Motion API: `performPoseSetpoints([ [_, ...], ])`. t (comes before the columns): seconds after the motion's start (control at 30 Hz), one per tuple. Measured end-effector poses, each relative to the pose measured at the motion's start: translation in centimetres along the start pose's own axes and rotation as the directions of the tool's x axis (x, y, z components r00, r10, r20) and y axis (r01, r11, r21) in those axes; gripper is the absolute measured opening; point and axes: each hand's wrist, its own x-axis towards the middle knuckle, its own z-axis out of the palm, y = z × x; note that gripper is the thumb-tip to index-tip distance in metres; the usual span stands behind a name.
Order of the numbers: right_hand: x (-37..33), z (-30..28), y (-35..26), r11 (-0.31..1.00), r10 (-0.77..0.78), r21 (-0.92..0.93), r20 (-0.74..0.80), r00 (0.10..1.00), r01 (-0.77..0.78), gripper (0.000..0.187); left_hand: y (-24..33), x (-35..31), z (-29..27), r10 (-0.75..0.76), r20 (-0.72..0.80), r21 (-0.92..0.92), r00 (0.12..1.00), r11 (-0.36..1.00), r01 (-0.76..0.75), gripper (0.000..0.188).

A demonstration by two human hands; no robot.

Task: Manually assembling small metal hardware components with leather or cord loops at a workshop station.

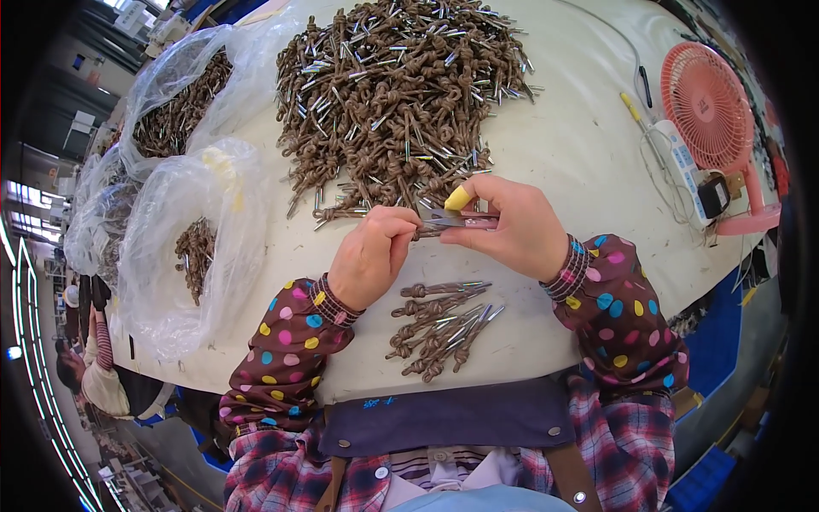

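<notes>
My left hand point(368, 258) is closed in a pinch on a brown lace, mostly hidden by the fingers. In my right hand point(522, 229) is a pair of small thread snips point(465, 220), blades pointing left at the lace by my left fingertips. A yellow cover point(458, 199) sits on one right fingertip. Just beyond both hands rises a big heap of knotted brown laces point(392, 111) with shiny metal tips. Between my forearms, nearer to me, lies a small group of knotted laces point(439, 333), tips pointing right.
Clear plastic bags point(183, 256) holding more brown laces stand on the left of the pale table point(580, 111). At right are a pink fan point(706, 107), a white power strip point(681, 171) with a black plug, cables and a pen. Another person point(102, 375) is at far left.
</notes>
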Motion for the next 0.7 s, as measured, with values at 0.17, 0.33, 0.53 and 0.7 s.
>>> performPoseSetpoints([
  [0.17, -0.2, -0.4, -0.6, 0.999, 0.029, -0.048, 0.157, 0.987, -0.021, 0.021, -0.7, 1.0, -1.4, -0.185, -0.105, 0.314, 0.977, 0.926, 0.209, 0.01],
  [0.33, -1.0, 0.3, -0.5, 0.994, -0.06, -0.06, 0.366, 0.929, 0.088, 0.024, 0.1, 2.3, -1.6, -0.234, 0.075, 0.418, 0.969, 0.89, 0.182, 0.018],
  [0.53, -0.7, -0.1, -0.7, 0.991, -0.095, -0.056, 0.379, 0.921, 0.125, 0.027, 0.5, 3.3, 0.3, -0.187, 0.221, 0.398, 0.957, 0.913, 0.086, 0.027],
  [0.7, 0.5, -1.8, 0.4, 0.993, 0.098, 0.057, 0.118, 0.988, -0.106, 0.025, 0.2, 4.0, 0.9, -0.112, 0.274, 0.403, 0.955, 0.915, -0.009, 0.021],
])
